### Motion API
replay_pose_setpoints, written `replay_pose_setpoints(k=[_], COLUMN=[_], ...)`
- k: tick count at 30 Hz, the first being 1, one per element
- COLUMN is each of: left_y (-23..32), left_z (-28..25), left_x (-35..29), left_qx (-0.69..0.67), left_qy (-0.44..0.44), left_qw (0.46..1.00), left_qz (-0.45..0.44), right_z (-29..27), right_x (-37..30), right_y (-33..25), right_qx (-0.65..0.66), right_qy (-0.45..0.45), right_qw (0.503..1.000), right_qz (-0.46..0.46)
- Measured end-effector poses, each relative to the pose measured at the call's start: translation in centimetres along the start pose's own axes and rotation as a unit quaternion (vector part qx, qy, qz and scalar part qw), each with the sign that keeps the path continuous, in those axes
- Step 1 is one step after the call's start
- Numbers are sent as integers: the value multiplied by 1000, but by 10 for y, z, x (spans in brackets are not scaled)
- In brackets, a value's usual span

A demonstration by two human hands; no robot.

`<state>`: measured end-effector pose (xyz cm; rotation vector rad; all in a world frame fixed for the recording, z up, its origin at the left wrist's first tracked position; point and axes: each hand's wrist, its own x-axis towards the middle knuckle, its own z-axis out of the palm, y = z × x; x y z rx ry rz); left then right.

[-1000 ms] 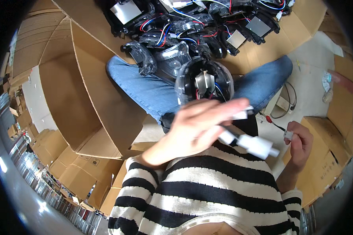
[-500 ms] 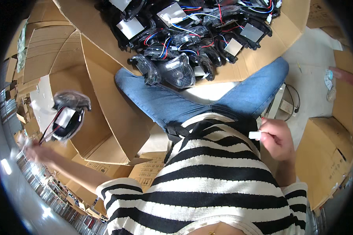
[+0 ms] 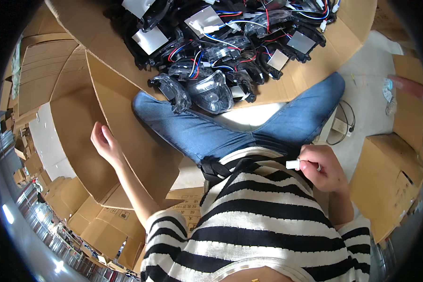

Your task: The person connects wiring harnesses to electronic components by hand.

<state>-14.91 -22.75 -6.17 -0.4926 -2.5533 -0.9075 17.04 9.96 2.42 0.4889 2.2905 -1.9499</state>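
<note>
My left hand is over the tall open cardboard box on the left. Its fingers are slightly curled, the thumb stands apart and nothing is in it. By my right hip, my right hand pinches a small white plastic connector whose blunt end sticks out to the left. A large carton in front of my knees holds a heap of black plastic units with clear covers. Several carry flat silvery panels, and red, blue and white wires with white plugs run among them.
An opened carton stands to the right, near a black cable on the pale floor. My jean-clad legs spread beneath the large carton. More cardboard boxes lie behind the left box.
My left hand has let go of a wired clear-and-black unit and come rightward and up; that unit is out of sight. My right hand has shifted slightly left, still holding the white connector.
</note>
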Motion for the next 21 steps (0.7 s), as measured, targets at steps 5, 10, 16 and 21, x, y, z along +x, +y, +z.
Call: replay_pose_setpoints(k=[5,10,16,21], left_y=[170,150,159,123], left_z=[71,184,133,60], left_x=[-59,-82,-70,-97], left_qx=[-131,77,124,189], left_qy=[-350,-369,-462,-560], left_qw=[905,863,763,668], left_qz=[203,336,435,452], right_z=[9,20,24,19], right_x=[14,11,0,6], right_y=[-6,-4,13,17], right_qx=[-14,-16,12,15], right_qy=[-33,-57,-4,-47], right_qw=[999,998,1000,999], right_qz=[10,10,-20,-6])
